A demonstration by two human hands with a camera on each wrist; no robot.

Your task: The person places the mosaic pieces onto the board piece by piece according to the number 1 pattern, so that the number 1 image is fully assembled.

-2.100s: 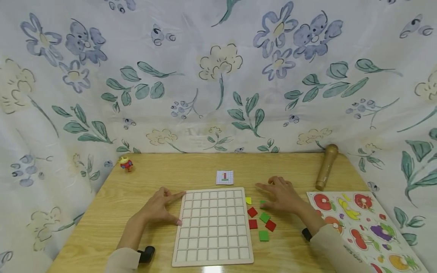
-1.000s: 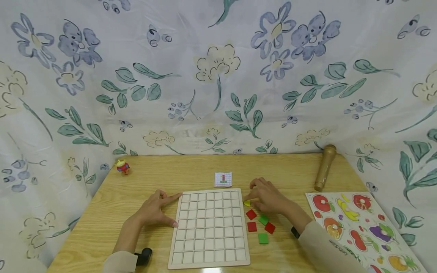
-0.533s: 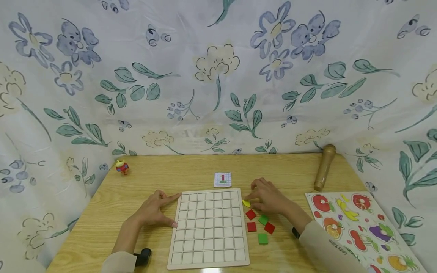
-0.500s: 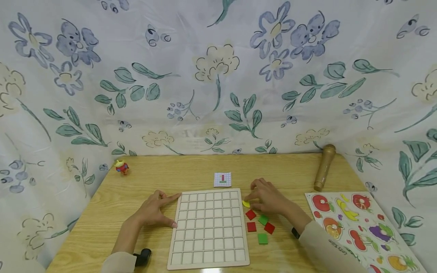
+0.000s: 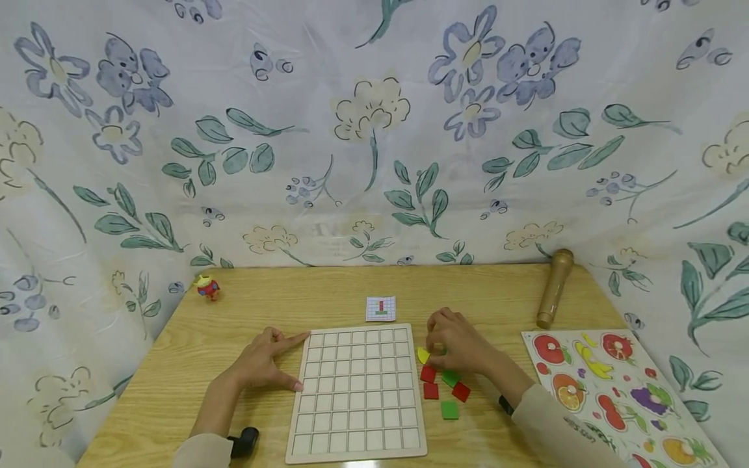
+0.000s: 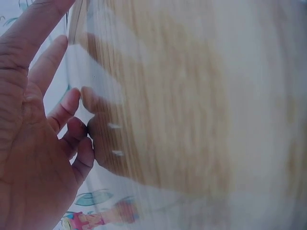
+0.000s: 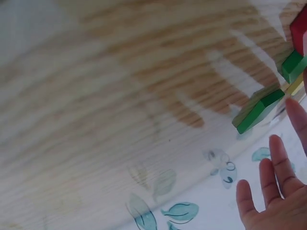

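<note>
Beside the left edge of a pale wooden grid board (image 5: 357, 390), my left hand (image 5: 262, 361) has index finger and thumb spread, their tips touching the rim. My right hand (image 5: 459, 341) is low over the small tiles to the right of the board. Its thumb tip is at a yellow tile (image 5: 422, 355) and a red tile (image 5: 428, 374); whether it presses either cannot be told. In the right wrist view, the visible fingers (image 7: 270, 177) are loosely extended near a green tile (image 7: 261, 111). This tile is mostly hidden under the hand in the head view.
More red and green tiles (image 5: 449, 410) lie nearer the front. Behind the board is a small pattern card (image 5: 381, 309). A toy figure (image 5: 207, 287) stands far left. A gold microphone (image 5: 554, 289) and a fruit picture sheet (image 5: 608, 383) are on the right.
My right hand came left to the yellow tile, then drew back slightly. The yellow tile has shifted towards the front, and the upper red tile has turned and slid frontwards. My left hand stayed at the board.
</note>
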